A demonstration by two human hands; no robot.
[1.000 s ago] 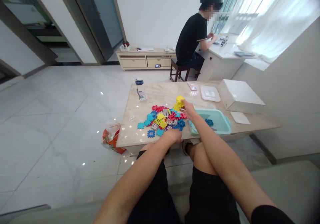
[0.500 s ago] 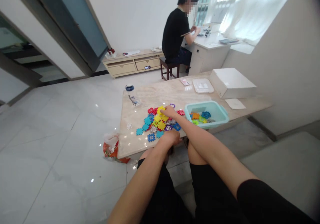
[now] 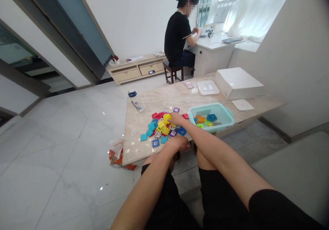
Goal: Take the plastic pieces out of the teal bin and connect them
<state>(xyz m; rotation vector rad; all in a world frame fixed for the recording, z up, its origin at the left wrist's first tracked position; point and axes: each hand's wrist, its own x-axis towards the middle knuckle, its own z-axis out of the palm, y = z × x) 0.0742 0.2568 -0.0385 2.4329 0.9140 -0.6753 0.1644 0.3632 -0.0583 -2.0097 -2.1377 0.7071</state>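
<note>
A heap of gear-edged plastic building pieces (image 3: 151, 131) in blue, yellow, red, purple and white lies on the near part of the table. My right hand (image 3: 177, 118) reaches over it, fingertips pinched on a yellow gear-edged piece (image 3: 167, 118) at the top of the heap. Other yellow pieces lie just below that one. My left hand (image 3: 180, 143) rests at the table's near edge, in front of the heap, with its fingers curled. The back of that hand hides whatever is in it.
Right of the heap stands a turquoise basin (image 3: 228, 120) with several pieces inside. A water bottle (image 3: 136, 101) stands at the table's left. Farther back are a white box (image 3: 239, 82), a white tray (image 3: 207, 87) and a pink card (image 3: 189, 85). Another person (image 3: 177, 35) sits at a white desk.
The view has shifted slightly. The yellow piece at my right fingertips has turned and looks raised from the heap. My left hand has moved slightly to the right.
</note>
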